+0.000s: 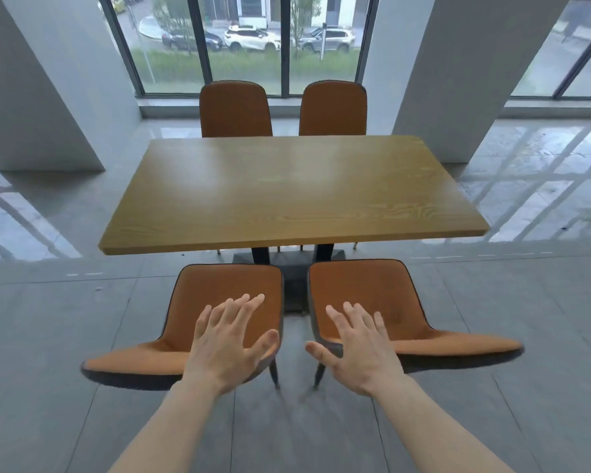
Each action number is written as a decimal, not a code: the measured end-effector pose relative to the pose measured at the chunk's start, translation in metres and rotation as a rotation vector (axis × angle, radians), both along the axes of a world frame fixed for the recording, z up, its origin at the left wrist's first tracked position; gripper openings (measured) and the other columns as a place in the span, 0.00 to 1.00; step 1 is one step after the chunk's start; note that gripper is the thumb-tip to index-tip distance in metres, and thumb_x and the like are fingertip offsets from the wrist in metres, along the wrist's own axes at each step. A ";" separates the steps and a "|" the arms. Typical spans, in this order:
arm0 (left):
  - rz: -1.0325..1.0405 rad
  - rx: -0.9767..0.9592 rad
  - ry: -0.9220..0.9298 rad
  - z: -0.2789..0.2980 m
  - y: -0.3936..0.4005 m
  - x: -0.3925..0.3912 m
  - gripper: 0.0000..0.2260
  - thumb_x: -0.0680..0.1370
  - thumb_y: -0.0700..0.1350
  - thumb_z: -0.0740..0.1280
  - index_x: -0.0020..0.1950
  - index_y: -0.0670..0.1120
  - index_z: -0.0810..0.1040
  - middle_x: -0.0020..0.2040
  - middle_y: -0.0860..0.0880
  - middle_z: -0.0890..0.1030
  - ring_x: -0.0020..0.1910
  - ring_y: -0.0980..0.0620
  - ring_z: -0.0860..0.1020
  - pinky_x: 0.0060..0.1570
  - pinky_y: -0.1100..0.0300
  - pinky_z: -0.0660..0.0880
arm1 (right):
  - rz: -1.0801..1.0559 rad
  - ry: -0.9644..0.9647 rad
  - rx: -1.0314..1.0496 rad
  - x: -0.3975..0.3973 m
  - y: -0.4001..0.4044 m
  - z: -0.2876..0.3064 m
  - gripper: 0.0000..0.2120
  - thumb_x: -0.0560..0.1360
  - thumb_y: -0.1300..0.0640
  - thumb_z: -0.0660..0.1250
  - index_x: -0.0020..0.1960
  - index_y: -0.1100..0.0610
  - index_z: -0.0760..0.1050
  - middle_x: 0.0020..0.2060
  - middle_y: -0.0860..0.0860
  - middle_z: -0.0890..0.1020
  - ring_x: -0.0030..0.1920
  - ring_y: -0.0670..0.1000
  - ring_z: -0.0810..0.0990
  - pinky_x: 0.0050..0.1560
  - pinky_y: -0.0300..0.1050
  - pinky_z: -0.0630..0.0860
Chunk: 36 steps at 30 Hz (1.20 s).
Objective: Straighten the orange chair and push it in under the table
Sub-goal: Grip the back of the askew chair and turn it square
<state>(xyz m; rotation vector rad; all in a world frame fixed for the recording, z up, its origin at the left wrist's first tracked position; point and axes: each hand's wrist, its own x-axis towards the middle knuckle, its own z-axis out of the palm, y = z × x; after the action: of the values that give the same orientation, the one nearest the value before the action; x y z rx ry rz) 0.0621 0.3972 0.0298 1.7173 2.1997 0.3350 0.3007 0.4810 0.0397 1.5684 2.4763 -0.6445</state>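
Two orange chairs stand side by side at the near edge of the wooden table point(287, 192), backs toward me. The left orange chair point(226, 285) and the right orange chair point(365, 285) both sit clear of the table edge, seats fully showing. My left hand point(229, 339) hovers with spread fingers over the left chair's backrest, thumb near its right edge. Over the right chair's backrest my right hand point(352, 346) is spread the same way, thumb near its left edge. Whether either hand touches a chair I cannot tell. Neither hand holds anything.
Two more orange chairs point(236, 110) point(333, 109) are tucked in at the table's far side. The dark table base point(294, 268) stands between the near chairs. White pillars point(41, 97) point(458, 80) flank the table; windows lie behind. Grey tiled floor surrounds everything.
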 end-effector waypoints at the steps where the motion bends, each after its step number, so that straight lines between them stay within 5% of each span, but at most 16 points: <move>1: 0.011 -0.005 0.006 -0.001 -0.017 -0.028 0.33 0.77 0.75 0.50 0.80 0.65 0.51 0.82 0.57 0.57 0.81 0.52 0.52 0.79 0.46 0.42 | 0.004 0.006 -0.014 -0.028 -0.014 -0.003 0.45 0.73 0.20 0.46 0.83 0.43 0.48 0.84 0.52 0.51 0.83 0.55 0.44 0.81 0.63 0.41; 6: 0.049 -0.046 0.048 -0.010 -0.091 -0.154 0.42 0.69 0.82 0.43 0.79 0.65 0.54 0.80 0.57 0.62 0.78 0.48 0.60 0.78 0.42 0.52 | 0.057 0.046 -0.075 -0.150 -0.078 -0.011 0.46 0.72 0.20 0.51 0.82 0.42 0.48 0.84 0.51 0.50 0.83 0.56 0.44 0.81 0.63 0.42; 12: -0.044 -0.118 0.005 -0.036 -0.116 -0.225 0.46 0.66 0.85 0.46 0.80 0.65 0.53 0.81 0.58 0.59 0.80 0.53 0.55 0.80 0.47 0.43 | 0.067 -0.036 -0.138 -0.216 -0.108 -0.032 0.50 0.68 0.18 0.54 0.82 0.43 0.48 0.83 0.52 0.54 0.82 0.57 0.46 0.81 0.63 0.44; 16: -0.111 -0.221 -0.054 -0.060 -0.116 -0.229 0.42 0.69 0.82 0.52 0.79 0.65 0.55 0.80 0.59 0.61 0.79 0.52 0.59 0.79 0.48 0.54 | 0.048 -0.089 -0.054 -0.220 -0.107 -0.058 0.49 0.68 0.18 0.56 0.81 0.45 0.56 0.79 0.51 0.65 0.80 0.56 0.56 0.80 0.61 0.49; 21: -0.074 -0.117 -0.028 -0.077 -0.118 -0.226 0.38 0.70 0.81 0.49 0.74 0.63 0.65 0.73 0.60 0.71 0.74 0.51 0.66 0.73 0.50 0.62 | 0.009 -0.043 -0.009 -0.215 -0.105 -0.062 0.49 0.66 0.18 0.58 0.78 0.46 0.64 0.74 0.50 0.70 0.77 0.55 0.62 0.80 0.58 0.55; 36: -0.010 -0.086 -0.030 -0.084 -0.117 -0.203 0.37 0.69 0.82 0.46 0.70 0.65 0.67 0.68 0.62 0.72 0.69 0.52 0.67 0.71 0.51 0.65 | 0.074 -0.073 0.032 -0.197 -0.093 -0.070 0.45 0.66 0.17 0.57 0.73 0.44 0.68 0.66 0.46 0.76 0.68 0.52 0.70 0.73 0.54 0.64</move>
<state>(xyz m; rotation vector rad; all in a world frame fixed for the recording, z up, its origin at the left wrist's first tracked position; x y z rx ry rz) -0.1412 0.2799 -0.0543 1.6661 2.1518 0.2583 0.1034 0.3885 -0.0307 1.4748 2.4897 -0.5303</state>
